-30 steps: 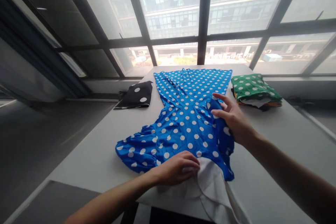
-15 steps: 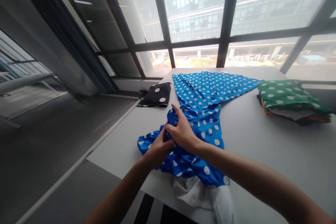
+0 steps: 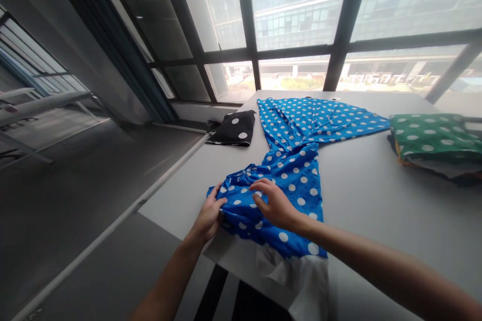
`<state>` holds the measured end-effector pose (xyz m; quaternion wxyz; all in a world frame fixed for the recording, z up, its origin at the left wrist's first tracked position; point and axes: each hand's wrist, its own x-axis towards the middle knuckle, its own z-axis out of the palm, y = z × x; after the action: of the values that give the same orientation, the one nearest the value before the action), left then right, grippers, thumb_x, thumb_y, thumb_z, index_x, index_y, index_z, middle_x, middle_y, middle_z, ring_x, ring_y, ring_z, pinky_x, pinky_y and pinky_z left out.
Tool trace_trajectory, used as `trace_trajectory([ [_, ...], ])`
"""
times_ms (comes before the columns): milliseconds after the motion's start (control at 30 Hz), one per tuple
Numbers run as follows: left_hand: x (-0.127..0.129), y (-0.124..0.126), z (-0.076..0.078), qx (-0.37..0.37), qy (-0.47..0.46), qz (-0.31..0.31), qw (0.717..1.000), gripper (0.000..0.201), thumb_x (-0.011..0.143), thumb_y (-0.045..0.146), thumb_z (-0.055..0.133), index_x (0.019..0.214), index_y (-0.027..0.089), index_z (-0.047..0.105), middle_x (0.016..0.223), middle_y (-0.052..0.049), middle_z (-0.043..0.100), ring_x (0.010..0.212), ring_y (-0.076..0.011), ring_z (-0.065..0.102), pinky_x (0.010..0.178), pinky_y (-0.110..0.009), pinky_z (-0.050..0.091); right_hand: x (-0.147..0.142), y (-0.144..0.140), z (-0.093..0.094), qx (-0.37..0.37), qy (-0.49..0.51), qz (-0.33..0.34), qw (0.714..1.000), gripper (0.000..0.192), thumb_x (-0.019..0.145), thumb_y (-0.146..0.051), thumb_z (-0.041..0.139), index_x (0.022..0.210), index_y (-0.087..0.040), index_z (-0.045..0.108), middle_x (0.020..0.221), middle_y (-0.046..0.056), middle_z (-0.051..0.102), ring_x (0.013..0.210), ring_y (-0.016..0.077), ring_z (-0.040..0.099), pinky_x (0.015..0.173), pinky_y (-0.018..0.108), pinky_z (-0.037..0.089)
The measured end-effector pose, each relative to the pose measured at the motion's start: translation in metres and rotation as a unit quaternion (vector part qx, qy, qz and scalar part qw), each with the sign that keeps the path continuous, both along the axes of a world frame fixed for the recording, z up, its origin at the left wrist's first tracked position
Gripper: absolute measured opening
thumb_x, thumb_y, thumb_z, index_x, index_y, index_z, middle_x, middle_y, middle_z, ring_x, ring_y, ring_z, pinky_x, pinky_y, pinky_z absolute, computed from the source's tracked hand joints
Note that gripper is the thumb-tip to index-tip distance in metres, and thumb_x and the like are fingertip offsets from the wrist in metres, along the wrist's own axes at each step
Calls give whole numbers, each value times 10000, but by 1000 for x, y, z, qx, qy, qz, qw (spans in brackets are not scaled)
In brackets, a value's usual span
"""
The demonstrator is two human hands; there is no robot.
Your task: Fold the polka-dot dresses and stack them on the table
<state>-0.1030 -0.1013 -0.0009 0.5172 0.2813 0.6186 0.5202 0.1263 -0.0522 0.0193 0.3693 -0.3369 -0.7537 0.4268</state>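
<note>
A blue dress with white polka dots (image 3: 297, 175) lies spread over the white table, its wide skirt fanned out toward the window. Its near end, with white cloth (image 3: 309, 281) below it, hangs over the table's front edge. My left hand (image 3: 211, 213) grips the left end of a sleeve, thumb on top and fingers partly hidden beneath the fabric. Over the middle of that sleeve is my right hand (image 3: 276, 203), fingers apart and curved, holding nothing. Whether its fingertips touch the cloth I cannot tell.
A folded black cloth with white dots (image 3: 235, 129) sits at the table's left edge. On the right is a stack of folded cloths, a green dotted one (image 3: 433, 135) on top. The white table (image 3: 361, 200) stands against tall windows (image 3: 293, 15); a dark curtain (image 3: 113, 55) hangs left.
My hands have moved apart: the left went left along the sleeve, and the right let go of the bunched fabric. The sleeve now lies flatter. The view has shifted slightly.
</note>
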Motion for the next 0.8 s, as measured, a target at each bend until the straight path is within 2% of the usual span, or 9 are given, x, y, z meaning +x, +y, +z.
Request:
trace_trajectory([
  [67,-7,2,-1,11,58,-5,998,725,901,163,640,1585,263,424,1490,-135,591,1022,-211,723,798,-268,581,41,-17,-3,38,-68,-44,996,210,984,-252,537,1124,-222,691,1169,88,653,1050,229,650,958,413,535],
  [167,-20,7,-1,43,173,-17,984,658,921,199,645,1556,229,474,1549,-142,536,1233,-250,646,965,-295,537,95,-50,-7,46,-166,-91,981,185,980,-301,575,1131,-234,660,1154,90,634,1020,244,648,892,415,557],
  [267,-29,10,3,68,241,-14,968,598,895,224,690,1477,197,559,1488,-151,584,1223,-265,646,957,-299,534,124,-92,-13,70,-229,-80,968,264,923,-316,670,1180,-259,647,1184,91,628,1047,263,640,886,422,568],
  [333,-28,11,11,74,206,-1,976,613,885,248,706,1477,203,551,1335,-141,672,1045,-234,703,837,-279,562,128,-117,-19,105,-251,-61,960,434,839,-334,764,1246,-264,630,1212,100,631,1055,286,633,888,445,572],
  [433,-18,13,28,55,77,-1,996,627,888,224,693,1492,206,525,1146,-103,726,781,-164,689,674,-240,558,119,-142,-31,194,-264,-28,944,710,694,-382,867,1334,-234,596,1233,129,653,1044,340,625,883,506,563],
  [467,-13,14,34,42,38,-4,998,612,886,192,683,1480,195,536,1125,-100,727,738,-147,673,644,-229,553,115,-146,-35,228,-263,-21,937,712,688,-353,864,1335,-223,596,1208,129,669,1021,341,626,867,505,559],
  [600,1,23,56,26,-46,-17,998,601,866,84,663,1455,171,574,1099,-91,717,652,-100,619,575,-193,531,105,-143,-39,301,-220,-23,928,362,786,-86,662,1123,-220,645,950,62,698,821,250,611,748,400,517],
  [700,-1,28,72,61,-50,-38,996,658,890,101,663,1522,226,532,985,-45,704,595,-84,587,540,-179,512,103,-134,-25,302,-168,-30,938,340,855,-36,545,1129,-217,636,852,45,671,744,217,576,704,361,480],
  [800,-16,25,83,86,-22,-66,994,715,903,148,686,1577,259,477,844,-1,669,554,-82,570,525,-170,498,99,-130,-7,284,-136,-24,949,325,922,-57,517,1182,-214,633,871,54,677,760,209,581,719,350,485],
])
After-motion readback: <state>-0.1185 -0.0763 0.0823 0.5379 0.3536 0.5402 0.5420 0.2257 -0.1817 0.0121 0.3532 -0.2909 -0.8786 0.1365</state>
